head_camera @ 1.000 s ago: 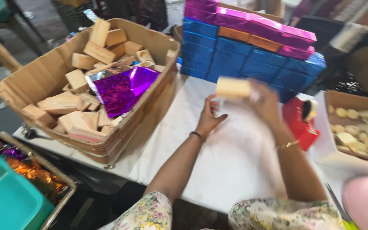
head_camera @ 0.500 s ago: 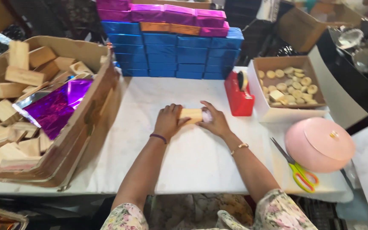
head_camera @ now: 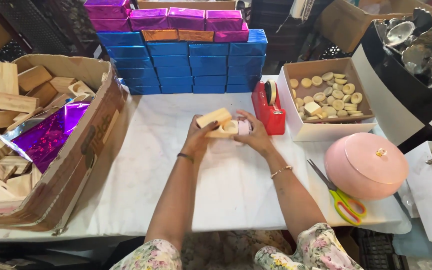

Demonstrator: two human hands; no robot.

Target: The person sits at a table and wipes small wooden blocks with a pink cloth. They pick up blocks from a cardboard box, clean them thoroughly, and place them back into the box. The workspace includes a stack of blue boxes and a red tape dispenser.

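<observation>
A pale wooden box (head_camera: 222,131) with a round hollow rests on the white table (head_camera: 236,185) between my hands. My left hand (head_camera: 198,136) grips its left side and lifts the flat wooden lid (head_camera: 214,117), which is tilted up over the base. My right hand (head_camera: 254,136) holds the box's right end, where a small pink piece (head_camera: 244,127) shows between the fingers. Both forearms reach up from the bottom of the view.
A red tape dispenser (head_camera: 269,107) stands right of my hands. Stacked blue and purple foil-wrapped boxes (head_camera: 191,60) line the back. A cardboard box (head_camera: 83,150) of wooden blocks and purple foil is left; a box of round pieces (head_camera: 326,95), pink lidded container (head_camera: 366,165) and scissors (head_camera: 338,197) are right.
The view has swung right and steadied. The wooden box, held up in the air a second ago, now sits on the table, and its lid has been raised open.
</observation>
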